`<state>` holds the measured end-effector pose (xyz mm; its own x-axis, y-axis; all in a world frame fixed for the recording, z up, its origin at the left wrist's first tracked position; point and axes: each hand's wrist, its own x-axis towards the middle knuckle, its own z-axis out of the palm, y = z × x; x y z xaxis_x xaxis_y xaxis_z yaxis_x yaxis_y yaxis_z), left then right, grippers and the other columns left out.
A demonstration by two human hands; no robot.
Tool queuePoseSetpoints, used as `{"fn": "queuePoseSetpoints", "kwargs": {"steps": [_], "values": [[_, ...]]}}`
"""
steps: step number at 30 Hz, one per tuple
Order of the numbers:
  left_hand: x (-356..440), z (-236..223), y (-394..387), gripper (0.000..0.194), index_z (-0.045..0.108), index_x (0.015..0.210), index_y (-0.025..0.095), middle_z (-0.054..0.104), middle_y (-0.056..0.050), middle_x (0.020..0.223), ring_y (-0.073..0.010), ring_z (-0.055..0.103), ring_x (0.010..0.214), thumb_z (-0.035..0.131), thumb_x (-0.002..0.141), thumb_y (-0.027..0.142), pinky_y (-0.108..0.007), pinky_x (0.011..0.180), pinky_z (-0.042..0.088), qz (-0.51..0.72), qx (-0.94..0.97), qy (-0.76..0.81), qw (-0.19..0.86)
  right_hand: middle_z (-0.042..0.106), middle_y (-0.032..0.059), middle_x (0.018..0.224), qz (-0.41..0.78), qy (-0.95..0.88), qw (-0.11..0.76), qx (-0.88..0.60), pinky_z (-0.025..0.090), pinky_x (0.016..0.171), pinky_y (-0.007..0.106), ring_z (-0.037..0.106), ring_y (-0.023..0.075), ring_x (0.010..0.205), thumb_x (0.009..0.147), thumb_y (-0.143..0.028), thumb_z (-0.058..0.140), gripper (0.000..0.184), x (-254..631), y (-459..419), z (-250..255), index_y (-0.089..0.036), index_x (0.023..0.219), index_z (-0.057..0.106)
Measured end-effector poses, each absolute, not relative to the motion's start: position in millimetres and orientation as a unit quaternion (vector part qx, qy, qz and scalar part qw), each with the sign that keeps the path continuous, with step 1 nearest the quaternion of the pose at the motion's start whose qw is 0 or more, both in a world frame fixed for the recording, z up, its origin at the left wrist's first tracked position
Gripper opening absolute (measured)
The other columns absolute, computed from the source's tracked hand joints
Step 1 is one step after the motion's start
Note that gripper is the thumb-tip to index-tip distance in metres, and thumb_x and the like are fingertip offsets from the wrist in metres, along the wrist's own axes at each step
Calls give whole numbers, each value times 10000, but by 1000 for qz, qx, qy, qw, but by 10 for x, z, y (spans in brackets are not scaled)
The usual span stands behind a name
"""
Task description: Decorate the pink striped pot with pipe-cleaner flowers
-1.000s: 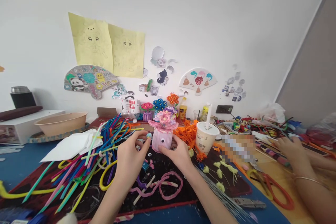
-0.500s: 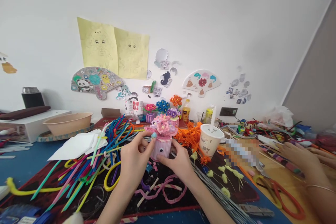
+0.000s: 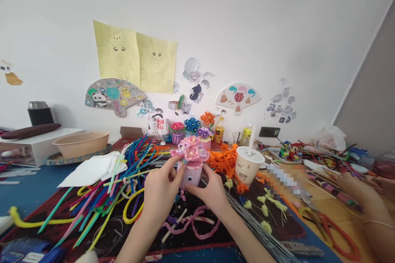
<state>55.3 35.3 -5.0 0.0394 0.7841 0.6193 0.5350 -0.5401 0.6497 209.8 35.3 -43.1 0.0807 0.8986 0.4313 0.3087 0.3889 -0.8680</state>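
A small lilac pot wrapped in pipe cleaner, with one googly eye on its front, stands upright before me. Pink pipe-cleaner flowers fill its top. My right hand grips the pot's right side, thumb across the lower front. At the pot's upper left, my left hand is closed in a pinch of thumb and index finger. A bit of a small light-blue ball shows at those fingertips, just under the petals; the rest is hidden. Pink pipe-cleaner strips lie on the dark mat below.
Loose coloured pipe cleaners spread on the left. A paper cup with a straw, orange flowers and wire stems are on the right. Scissors lie near another person's hand. Finished flower pots stand behind.
The light-blue ball at my left fingertips was in plain view and is now mostly covered. My left fingers have shifted slightly right against the pot. The other person's hand has moved a little.
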Motion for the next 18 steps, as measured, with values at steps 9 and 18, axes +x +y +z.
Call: {"fn": "queuePoseSetpoints", "kwargs": {"steps": [9,18], "values": [[557,-15,311,299,630,1021,253,504,71,513,-120,469,466,523,824,450,-228,511,314,518,706,463,137,747,67,965,287,-617,565,-468,560,769,353,698,252,816,588,-218,803,507,2092,360,-438,-174,1062,630],[546,-6,306,229,597,964,264,525,79,552,-121,481,495,512,818,419,-235,538,313,490,718,477,132,741,60,935,263,-623,546,-495,553,742,350,690,252,793,583,-252,810,492,2104,360,-448,-172,1032,627]]}}
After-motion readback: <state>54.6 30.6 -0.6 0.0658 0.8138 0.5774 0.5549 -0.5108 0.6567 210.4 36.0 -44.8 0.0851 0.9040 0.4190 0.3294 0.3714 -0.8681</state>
